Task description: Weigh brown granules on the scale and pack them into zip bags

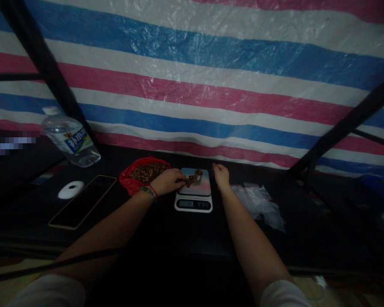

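A white kitchen scale (193,204) with a shiny weighing plate lies in front of me. On its plate stands a small metal cup (198,175), with a little pile of brown beans (189,181) beside it. My left hand (168,181) reaches over the plate's left edge, its fingers closed together at the pile; exactly what is between the fingertips is hard to see. Just behind that wrist a red plastic bag (126,178) lies open, full of more such beans. My right hand (222,175) is curled closed, right of the scale; anything inside it is hidden.
Several clear plastic bags (259,200) lie right of my right forearm. To the left are a phone (83,202), a white rounded object (71,189) and a large clear bottle (71,138). A striped sheet (192,94) hangs behind the black table (192,243), between dark frame posts.
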Demonstrator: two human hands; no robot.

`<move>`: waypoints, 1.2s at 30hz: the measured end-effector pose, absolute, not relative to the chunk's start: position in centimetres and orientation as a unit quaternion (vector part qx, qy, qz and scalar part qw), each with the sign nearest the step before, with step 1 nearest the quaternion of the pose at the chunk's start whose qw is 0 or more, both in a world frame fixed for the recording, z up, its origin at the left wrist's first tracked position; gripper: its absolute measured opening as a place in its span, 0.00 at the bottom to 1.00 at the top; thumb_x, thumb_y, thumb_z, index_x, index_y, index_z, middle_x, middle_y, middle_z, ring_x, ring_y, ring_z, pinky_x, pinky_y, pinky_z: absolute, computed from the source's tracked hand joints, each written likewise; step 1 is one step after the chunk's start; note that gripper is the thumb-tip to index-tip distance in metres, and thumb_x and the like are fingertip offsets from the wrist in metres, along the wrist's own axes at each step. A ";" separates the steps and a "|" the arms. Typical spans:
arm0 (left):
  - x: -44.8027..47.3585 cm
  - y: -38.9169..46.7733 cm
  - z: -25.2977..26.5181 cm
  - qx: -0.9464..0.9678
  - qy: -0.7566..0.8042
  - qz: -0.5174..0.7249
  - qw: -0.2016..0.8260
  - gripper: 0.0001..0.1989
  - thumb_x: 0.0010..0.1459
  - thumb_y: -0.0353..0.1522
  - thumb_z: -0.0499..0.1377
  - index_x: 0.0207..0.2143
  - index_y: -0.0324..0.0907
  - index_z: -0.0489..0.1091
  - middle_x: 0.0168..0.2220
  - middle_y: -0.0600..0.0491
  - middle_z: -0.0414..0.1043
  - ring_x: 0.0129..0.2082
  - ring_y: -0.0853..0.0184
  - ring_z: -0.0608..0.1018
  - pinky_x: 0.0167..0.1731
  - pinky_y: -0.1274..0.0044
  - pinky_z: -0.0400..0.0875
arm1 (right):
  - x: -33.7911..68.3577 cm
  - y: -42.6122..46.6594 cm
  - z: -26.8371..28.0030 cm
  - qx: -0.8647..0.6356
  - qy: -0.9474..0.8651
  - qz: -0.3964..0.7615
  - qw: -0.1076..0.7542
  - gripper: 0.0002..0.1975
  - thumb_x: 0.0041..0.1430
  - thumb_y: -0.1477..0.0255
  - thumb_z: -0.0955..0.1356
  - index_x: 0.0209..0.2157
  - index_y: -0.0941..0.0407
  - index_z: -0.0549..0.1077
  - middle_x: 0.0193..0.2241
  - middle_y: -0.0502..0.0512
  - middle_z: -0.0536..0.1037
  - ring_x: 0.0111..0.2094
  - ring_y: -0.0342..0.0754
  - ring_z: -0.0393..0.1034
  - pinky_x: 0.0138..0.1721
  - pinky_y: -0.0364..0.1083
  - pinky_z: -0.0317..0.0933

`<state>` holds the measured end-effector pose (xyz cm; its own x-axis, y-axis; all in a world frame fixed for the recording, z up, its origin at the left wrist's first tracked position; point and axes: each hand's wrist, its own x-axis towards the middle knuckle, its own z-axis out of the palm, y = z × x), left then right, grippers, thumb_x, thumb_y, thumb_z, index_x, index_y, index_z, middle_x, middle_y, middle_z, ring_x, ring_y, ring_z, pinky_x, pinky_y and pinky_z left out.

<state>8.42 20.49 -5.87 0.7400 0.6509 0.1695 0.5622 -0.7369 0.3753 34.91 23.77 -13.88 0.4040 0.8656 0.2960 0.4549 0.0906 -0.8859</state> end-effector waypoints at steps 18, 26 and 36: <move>4.5 22.0 -4.4 0.877 0.425 0.205 0.088 0.11 0.55 0.36 0.56 0.36 0.41 0.73 0.37 0.50 0.74 0.37 0.64 0.75 0.39 0.76 0.67 | 34.9 23.7 -13.7 -0.649 -0.504 0.200 0.533 0.20 0.53 0.55 0.62 0.18 0.56 0.67 0.13 0.45 0.62 0.19 0.43 0.56 0.24 0.43 0.48; -1.4 24.9 -5.1 0.846 0.523 0.098 0.042 0.12 0.50 0.36 0.55 0.33 0.42 0.75 0.34 0.50 0.77 0.35 0.62 0.76 0.37 0.75 0.67 | 34.9 23.6 -13.6 -0.656 -0.513 0.182 0.522 0.21 0.52 0.54 0.61 0.19 0.56 0.68 0.14 0.46 0.64 0.20 0.43 0.58 0.24 0.42 0.49; -1.1 24.9 -5.2 0.833 0.545 0.084 0.045 0.14 0.51 0.34 0.55 0.36 0.44 0.78 0.38 0.51 0.79 0.37 0.63 0.78 0.38 0.77 0.69 | 35.5 20.5 -8.3 -0.671 -0.547 0.159 0.474 0.20 0.56 0.59 0.59 0.24 0.58 0.73 0.20 0.50 0.73 0.25 0.45 0.67 0.28 0.41 0.56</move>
<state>-1.14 24.90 -5.23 0.3923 0.9153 0.0914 0.9000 -0.4024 0.1674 35.52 20.52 -8.26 0.3501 0.8857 0.3050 0.5846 0.0478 -0.8099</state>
